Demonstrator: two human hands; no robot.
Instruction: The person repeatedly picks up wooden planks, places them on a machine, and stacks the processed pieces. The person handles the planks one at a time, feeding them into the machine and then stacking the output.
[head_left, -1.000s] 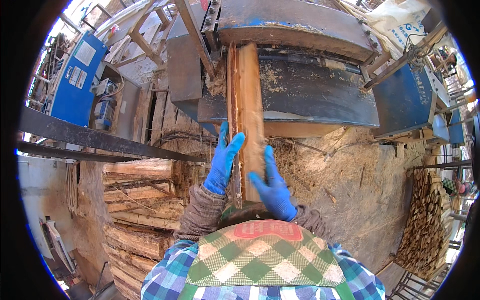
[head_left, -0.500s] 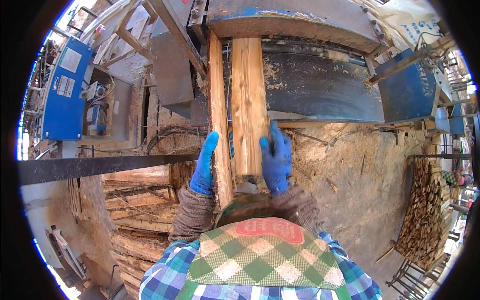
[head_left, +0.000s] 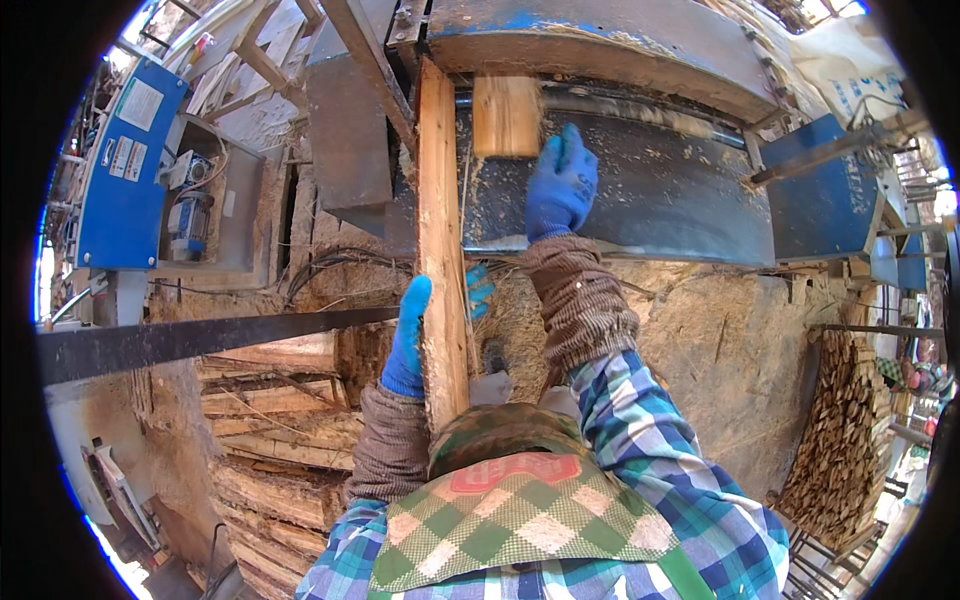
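My left hand (head_left: pixel 408 335), in a blue glove, grips a long, narrow wooden plank (head_left: pixel 440 230) with rough, barky edges. The thumb lies along its left side, and fingertips show past its right side from underneath. This plank's far end reaches the machine's left side, and its near end lies by my body. A wider wooden board (head_left: pixel 505 120) lies on the dark metal machine table (head_left: pixel 650 195), its far part hidden under the machine housing. My gloved right hand (head_left: pixel 562 185) is just off that board's near right corner, fingers pointing forward, holding nothing.
The metal housing (head_left: pixel 600 55) with a roller (head_left: pixel 640 108) below it spans the far side. A dark metal bar (head_left: pixel 220 335) crosses at left, above stacked timber (head_left: pixel 275 430). A blue motor cabinet (head_left: pixel 130 170) stands far left. Stacked wood pieces (head_left: pixel 835 450) stand at right.
The wider board has slid away from me, mostly under the housing. My right hand has moved forward over the machine table and off the board's side. My left hand keeps the narrow plank.
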